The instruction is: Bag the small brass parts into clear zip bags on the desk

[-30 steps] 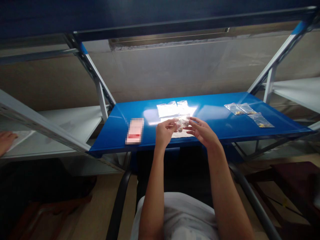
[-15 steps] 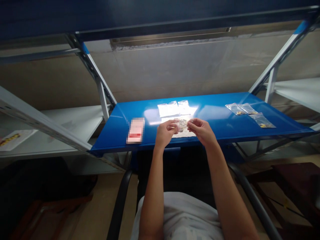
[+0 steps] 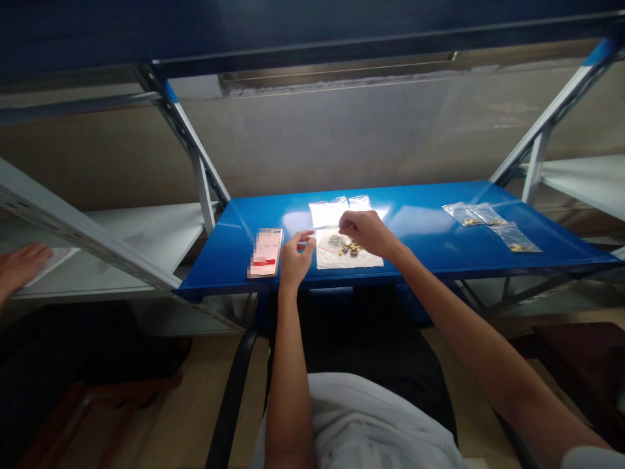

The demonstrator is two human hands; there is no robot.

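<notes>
My left hand (image 3: 297,258) is at the left edge of a white cloth (image 3: 368,261), its fingers curved and apart with nothing visible in them. Over the cloth's back right part is my right hand (image 3: 367,230), fingertips pinched together; what they hold, if anything, is hidden. Several small yellow and dark pieces (image 3: 350,249) lie on the cloth, just below the right fingertips. Left of them, greyish marks show on the cloth, too unclear to name. Clear zip bags (image 3: 328,213) lie behind the cloth, bright with glare and partly covered by my right hand.
A phone (image 3: 266,253) with a timer on its screen lies left of my left hand. At the right of the blue table (image 3: 415,228) are bags with yellow pieces (image 3: 515,238). Another person's hand (image 3: 22,266) touches a white sheet on the left shelf (image 3: 141,244). Metal posts flank the table.
My hands have parted from the clear bag they held between them. The left moved left, the right reached in over the cloth, uncovering the pieces. Another person's hand appeared at the left.
</notes>
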